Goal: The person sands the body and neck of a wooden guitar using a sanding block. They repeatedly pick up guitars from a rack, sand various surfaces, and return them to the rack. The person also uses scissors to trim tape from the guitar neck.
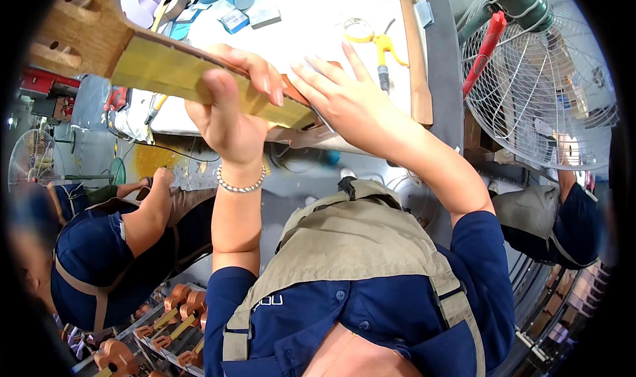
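A wooden guitar neck (162, 67), probably a ukulele's, slants from the upper left toward the middle. Yellow tape covers its long flat face, and its headstock (76, 26) with peg holes is at the upper left. My left hand (232, 112) is closed around the neck, thumb on the taped face and fingers over the far edge. At the neck's other end lies my right hand (341, 95), its fingers stretched out and its thumb hidden. A thin grey edge shows beneath that palm; I cannot tell what it belongs to.
On the white-covered bench are a bare wooden neck (412, 59), a yellow air blow gun (383, 52), a tape roll (358, 30) and small boxes (265, 17). A large caged fan (540, 72) stands at right. Co-workers (99, 244) are left and right; ukulele bodies (179, 304) sit on a rack.
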The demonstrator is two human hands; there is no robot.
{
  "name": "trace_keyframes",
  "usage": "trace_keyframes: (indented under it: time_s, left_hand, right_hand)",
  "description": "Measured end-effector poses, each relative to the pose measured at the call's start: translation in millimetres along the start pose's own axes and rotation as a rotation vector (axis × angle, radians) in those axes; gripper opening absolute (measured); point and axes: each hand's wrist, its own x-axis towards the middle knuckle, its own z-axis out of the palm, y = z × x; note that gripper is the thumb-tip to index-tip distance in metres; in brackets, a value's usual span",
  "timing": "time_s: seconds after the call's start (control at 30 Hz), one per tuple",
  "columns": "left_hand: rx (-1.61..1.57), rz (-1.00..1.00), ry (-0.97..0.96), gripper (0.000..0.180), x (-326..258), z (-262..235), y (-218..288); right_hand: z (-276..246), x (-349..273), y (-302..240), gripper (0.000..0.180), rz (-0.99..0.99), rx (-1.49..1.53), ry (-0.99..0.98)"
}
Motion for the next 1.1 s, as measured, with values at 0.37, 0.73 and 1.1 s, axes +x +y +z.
trace_keyframes:
  time_s: [0.37,0.73,1.1]
  left_hand:
    - [0.090,0.040,0.094,0.038,-18.8,2.1,2.6]
    - [0.065,0.054,0.183,0.052,-52.0,-32.7,33.5]
    - [0.152,0.026,0.456,0.024,-54.9,-14.3,9.3]
  right_hand:
    - [4.3,-1.5,13.9,0.071,-0.038,0.213,0.019]
    - [105.2,-50.6,41.5,0.076,0.296,0.394,-0.094]
    - [41.5,-6.2,9.9,0.074,0.233,0.839,0.060]
